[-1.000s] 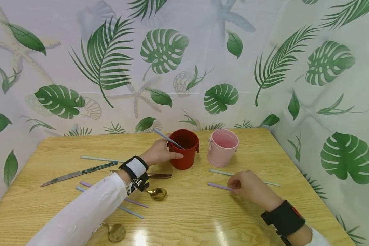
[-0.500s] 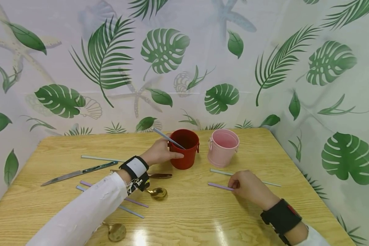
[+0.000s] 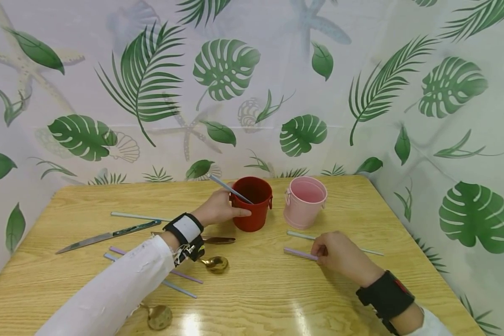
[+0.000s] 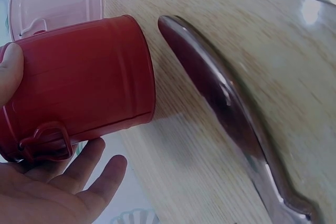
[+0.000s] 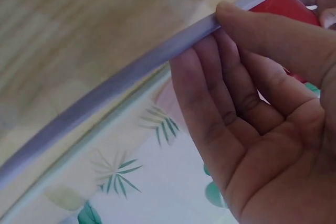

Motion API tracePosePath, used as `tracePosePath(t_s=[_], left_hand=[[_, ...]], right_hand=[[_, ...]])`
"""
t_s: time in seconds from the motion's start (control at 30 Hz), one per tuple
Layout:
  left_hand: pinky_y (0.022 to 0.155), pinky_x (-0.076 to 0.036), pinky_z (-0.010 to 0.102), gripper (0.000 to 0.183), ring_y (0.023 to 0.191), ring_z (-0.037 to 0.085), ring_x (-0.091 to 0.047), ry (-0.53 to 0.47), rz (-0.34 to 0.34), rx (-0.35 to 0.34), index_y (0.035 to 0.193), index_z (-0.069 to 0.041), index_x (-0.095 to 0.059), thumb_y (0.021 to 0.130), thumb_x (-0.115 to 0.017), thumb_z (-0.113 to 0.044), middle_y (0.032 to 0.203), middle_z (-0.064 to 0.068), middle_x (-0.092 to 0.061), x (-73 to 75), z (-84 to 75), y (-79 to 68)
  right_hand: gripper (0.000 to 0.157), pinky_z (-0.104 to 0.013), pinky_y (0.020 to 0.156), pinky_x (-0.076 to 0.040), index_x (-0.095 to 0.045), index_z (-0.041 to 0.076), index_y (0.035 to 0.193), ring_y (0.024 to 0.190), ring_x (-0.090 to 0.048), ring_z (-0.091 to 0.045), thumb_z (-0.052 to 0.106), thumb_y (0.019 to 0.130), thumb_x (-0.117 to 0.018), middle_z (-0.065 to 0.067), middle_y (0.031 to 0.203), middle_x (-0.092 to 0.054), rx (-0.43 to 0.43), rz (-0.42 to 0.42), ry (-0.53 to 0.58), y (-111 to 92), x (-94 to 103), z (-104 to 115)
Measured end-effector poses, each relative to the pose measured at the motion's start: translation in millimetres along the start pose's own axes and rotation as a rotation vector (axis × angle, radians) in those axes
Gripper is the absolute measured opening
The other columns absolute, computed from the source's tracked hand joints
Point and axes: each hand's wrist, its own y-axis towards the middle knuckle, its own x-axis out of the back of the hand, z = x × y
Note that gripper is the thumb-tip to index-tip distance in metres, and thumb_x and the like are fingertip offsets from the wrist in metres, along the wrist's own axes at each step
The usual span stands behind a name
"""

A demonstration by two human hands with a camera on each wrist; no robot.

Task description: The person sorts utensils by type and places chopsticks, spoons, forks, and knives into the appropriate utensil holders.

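My left hand holds a red bucket by its left side, thumb across the front. In the left wrist view the thumb and fingers lie around the bucket near its rim. A light blue straw leans in it, its upper end sticking out to the left. Over the right half of the table, my right hand pinches a purple straw. The right wrist view shows thumb and fingertips on the straw. Just behind it lies a pale green straw, partly covered by this hand.
A pink bucket stands right of the red one. Left on the wooden table lie a table knife, a steak knife, gold spoons and several straws, partly hidden by my left arm. Patterned cloth rises behind.
The purple straw's free left end has risen very slightly in my right hand. My left hand and the red bucket have stayed where they were.
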Motion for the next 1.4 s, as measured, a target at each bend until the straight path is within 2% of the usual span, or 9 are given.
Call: tracePosePath(t_s=[0.2,0.33,0.5,0.7,0.83,0.97,1.07,1.4], left_hand=[[0.104,-0.042,0.056,0.071,0.125,0.032,-0.048,-0.002,0.001,0.01,0.141,-0.004,-0.047,0.079,-0.081,-0.012,0.139,0.016,-0.055,0.1,0.3,0.0],[0.103,-0.044,0.055,0.071,0.123,0.032,-0.049,0.002,0.003,0.0,0.141,-0.004,-0.046,0.079,-0.081,-0.011,0.139,0.017,-0.055,0.1,0.2,0.2],[0.101,-0.046,0.055,0.071,0.121,0.033,-0.05,-0.002,0.005,-0.011,0.141,-0.004,-0.046,0.079,-0.081,-0.011,0.138,0.018,-0.056,-0.7,-1.2,0.3],[0.101,-0.046,0.054,0.071,0.122,0.032,-0.05,0.009,0.001,-0.009,0.141,-0.004,-0.047,0.079,-0.081,-0.011,0.138,0.016,-0.056,-0.7,-1.6,1.0],[0.102,-0.046,0.053,0.071,0.122,0.031,-0.05,0.021,-0.007,-0.002,0.14,-0.004,-0.047,0.079,-0.081,-0.012,0.137,0.016,-0.056,-0.4,0.5,1.5],[0.102,-0.045,0.054,0.071,0.122,0.032,-0.05,0.023,-0.005,0.0,0.141,-0.004,-0.047,0.079,-0.081,-0.013,0.137,0.016,-0.056,-0.7,2.3,1.5],[0.102,-0.045,0.054,0.07,0.122,0.032,-0.05,0.022,-0.008,0.0,0.14,-0.004,-0.047,0.08,-0.081,-0.013,0.137,0.016,-0.056,-0.6,2.4,0.8],[0.102,-0.046,0.055,0.071,0.123,0.033,-0.05,0.022,-0.004,0.003,0.141,-0.005,-0.047,0.079,-0.081,-0.014,0.138,0.016,-0.056,-0.2,0.8,0.8]], right_hand=[[0.014,-0.031,0.059,-0.054,-0.072,0.008,0.08,0.065,-0.055,-0.01,-0.006,0.078,-0.075,-0.001,0.073,-0.067,0.006,-0.017,-0.018,1,14.3,14],[0.014,-0.033,0.06,-0.055,-0.071,0.007,0.082,0.067,-0.057,-0.013,-0.006,0.078,-0.074,-0.002,0.074,-0.067,0.017,-0.068,-0.023,5,32.1,29],[0.014,-0.036,0.059,-0.059,-0.07,0.005,0.083,0.069,-0.063,-0.016,-0.005,0.075,-0.077,-0.005,0.076,-0.068,0.084,-0.19,-0.003,10,57.8,49],[0.015,-0.043,0.065,-0.062,-0.073,0.005,0.09,0.075,-0.067,-0.018,-0.002,0.078,-0.077,-0.007,0.086,-0.073,0.167,-0.352,0.115,17,89.7,71],[0.017,-0.036,0.064,-0.062,-0.074,0.007,0.091,0.077,-0.067,-0.011,0.0,0.077,-0.08,-0.004,0.088,-0.075,0.251,-0.473,0.164,27,104.5,83],[0.017,-0.02,0.067,-0.061,-0.073,0.009,0.092,0.08,-0.066,-0.006,0.002,0.078,-0.079,-0.001,0.088,-0.075,0.311,-0.541,0.243,38,109.8,95],[0.017,-0.013,0.071,-0.058,-0.073,0.007,0.095,0.081,-0.066,-0.008,0.002,0.08,-0.078,-0.004,0.088,-0.074,0.349,-0.577,0.325,46,109.4,103],[0.017,-0.014,0.075,-0.058,-0.072,-0.003,0.098,0.084,-0.065,-0.014,-0.003,0.081,-0.076,-0.01,0.089,-0.071,0.404,-0.683,0.533,67,104.0,116]])
